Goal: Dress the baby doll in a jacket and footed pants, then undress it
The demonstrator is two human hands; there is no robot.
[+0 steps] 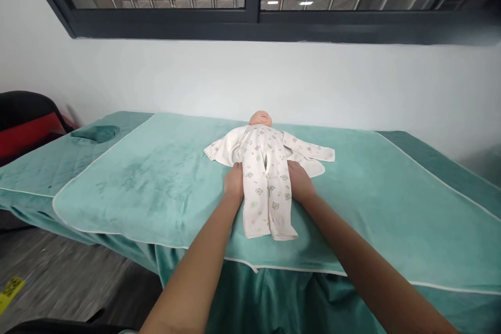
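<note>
A doll (261, 118) is seen lying face up on a teal towel (156, 182) spread over the table (35, 177), its head toward the wall. It is covered from neck to feet by a printed suit (266, 188). The front appears closed, but both sleeves (313, 153) lie flat and look empty, so the dressing is judged partly done.

Both arms are stretched forward. The left hand (234, 181) and the right hand (300, 182) are laid against the suit at waist level, one on each side, palms down. The fingers are partly hidden at the cloth's edge, so it cannot be told whether the suit is gripped.
</note>
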